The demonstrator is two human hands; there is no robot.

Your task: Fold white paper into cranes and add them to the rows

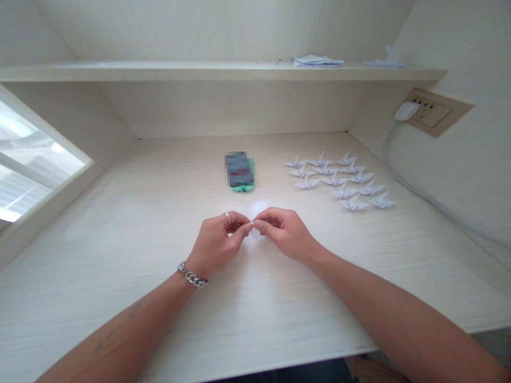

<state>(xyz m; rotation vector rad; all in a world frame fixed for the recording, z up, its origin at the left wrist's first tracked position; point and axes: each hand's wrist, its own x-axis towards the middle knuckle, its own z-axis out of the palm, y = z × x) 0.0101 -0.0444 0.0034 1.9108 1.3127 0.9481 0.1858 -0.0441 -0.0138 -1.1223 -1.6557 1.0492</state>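
Note:
Fingertips meet at the middle of the desk, where a small white piece of paper (253, 223) is mostly hidden between them. My left hand (221, 239), with a ring and a chain bracelet, pinches it from the left side. From the right, my right hand (285, 232) pinches the same piece, thumb and index finger pressed together. How the paper is folded does not show. Several white folded paper cranes (307, 182) stand in loose rows on the desk, beyond my right hand and to its right.
A phone in a green case (242, 188), its screen blurred out, lies beyond my hands. The shelf (179, 72) above the pale desk (120, 223) bears a stack of white paper (318, 61) and another white paper piece (386, 61). A plug (407, 111) with a grey cable (419, 194) sits at right.

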